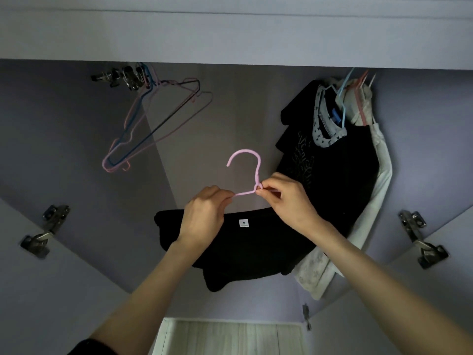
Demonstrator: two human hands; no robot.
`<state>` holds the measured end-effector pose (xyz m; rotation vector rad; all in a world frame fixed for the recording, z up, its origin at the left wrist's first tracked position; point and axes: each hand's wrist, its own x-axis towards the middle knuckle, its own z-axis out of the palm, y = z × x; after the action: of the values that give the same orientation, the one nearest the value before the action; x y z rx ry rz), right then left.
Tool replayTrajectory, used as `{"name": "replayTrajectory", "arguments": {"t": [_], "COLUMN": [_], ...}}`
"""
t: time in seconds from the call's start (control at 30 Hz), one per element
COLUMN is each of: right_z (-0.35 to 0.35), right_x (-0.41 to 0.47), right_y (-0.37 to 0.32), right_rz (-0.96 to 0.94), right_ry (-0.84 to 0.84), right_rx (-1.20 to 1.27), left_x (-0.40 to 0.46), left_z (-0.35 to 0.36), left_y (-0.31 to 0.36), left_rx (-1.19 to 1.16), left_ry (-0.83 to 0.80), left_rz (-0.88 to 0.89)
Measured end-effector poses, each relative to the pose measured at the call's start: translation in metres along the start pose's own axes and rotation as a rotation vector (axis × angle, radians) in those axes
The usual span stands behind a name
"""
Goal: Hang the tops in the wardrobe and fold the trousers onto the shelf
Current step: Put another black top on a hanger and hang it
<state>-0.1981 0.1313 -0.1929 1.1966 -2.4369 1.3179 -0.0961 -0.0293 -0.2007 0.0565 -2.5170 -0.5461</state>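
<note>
Both hands are pinching the pink hanger (pixel 245 175) carrying the black top (pixel 245 247): left hand (pixel 204 211) on its shoulder wire, right hand (pixel 284 198) at the neck. The hook is pointing up, with the empty hangers (pixel 153 124) up-left.

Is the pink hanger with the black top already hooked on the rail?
No: the pink hanger with the black top is held by the left hand and right hand, its hook free in the air.
</note>
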Motion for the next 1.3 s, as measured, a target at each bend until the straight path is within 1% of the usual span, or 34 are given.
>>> {"name": "replayTrajectory", "arguments": {"t": [0.1, 0.13, 0.17, 0.2, 0.23, 0.3, 0.37, 0.43, 0.47, 0.57, 0.63, 0.7, 0.83, 0.93, 1.0, 1.13, 1.23, 1.3], "right_z": [-0.006, -0.009, -0.011, -0.012, -0.014, -0.020, -0.030, -0.041, -0.045, -0.049, -0.050, -0.053, -0.059, -0.066, -0.069, -0.071, -0.072, -0.076], "right_x": [-0.009, -0.011, -0.011, -0.010, -0.008, 0.000, 0.006, 0.009, 0.010, 0.011, 0.013, 0.017, 0.031, 0.043, 0.049, 0.064, 0.072, 0.074], "right_y": [0.002, 0.004, 0.007, 0.008, 0.010, 0.016, 0.024, 0.030, 0.032, 0.037, 0.037, 0.036, 0.034, 0.031, 0.030, 0.036, 0.045, 0.052], "right_rz": [-0.129, -0.136, -0.102, -0.030, 0.083, 0.356, 0.571, 0.708, 0.742, 0.775, 0.797, 0.806, 0.792, 0.789, 0.810, 0.864, 0.892, 0.909], "right_ry": [0.006, -0.001, -0.005, -0.010, -0.008, 0.010, 0.033, 0.025, 0.003, -0.061, -0.050, -0.008, 0.148, 0.212, 0.223, 0.264, 0.243, 0.202], "right_rx": [-0.159, -0.210, -0.230, -0.207, -0.131, 0.092, 0.289, 0.427, 0.451, 0.526, 0.602, 0.624, 0.603, 0.653, 0.756, 1.142, 1.316, 1.435], "left_x": [0.005, 0.006, 0.009, 0.011, 0.013, 0.019, 0.025, 0.032, 0.035, 0.049, 0.056, 0.063, 0.082, 0.099, 0.108, 0.117, 0.116, 0.117], "left_z": [0.006, 0.008, 0.011, 0.013, 0.015, 0.016, 0.011, 0.004, 0.001, -0.005, -0.009, -0.014, -0.026, -0.034, -0.036, -0.035, -0.032, -0.032], "left_y": [0.001, 0.001, 0.002, 0.003, 0.004, 0.006, 0.007, 0.008, 0.009, 0.020, 0.029, 0.038, 0.053, 0.061, 0.062, 0.064, 0.067, 0.067], "left_rx": [0.002, 0.008, 0.013, 0.016, 0.010, -0.005, 0.012, 0.049, 0.067, 0.115, 0.157, 0.207, 0.270, 0.358, 0.435, 0.559, 0.590, 0.596], "left_ry": [0.010, -0.007, -0.031, -0.054, -0.074, -0.088, -0.057, -0.014, 0.007, 0.058, 0.104, 0.158, 0.335, 0.439, 0.433, 0.425, 0.477, 0.495], "left_rz": [-0.060, -0.065, -0.059, -0.049, -0.031, 0.007, 0.044, 0.091, 0.120, 0.201, 0.255, 0.304, 0.404, 0.429, 0.406, 0.381, 0.365, 0.386]}}
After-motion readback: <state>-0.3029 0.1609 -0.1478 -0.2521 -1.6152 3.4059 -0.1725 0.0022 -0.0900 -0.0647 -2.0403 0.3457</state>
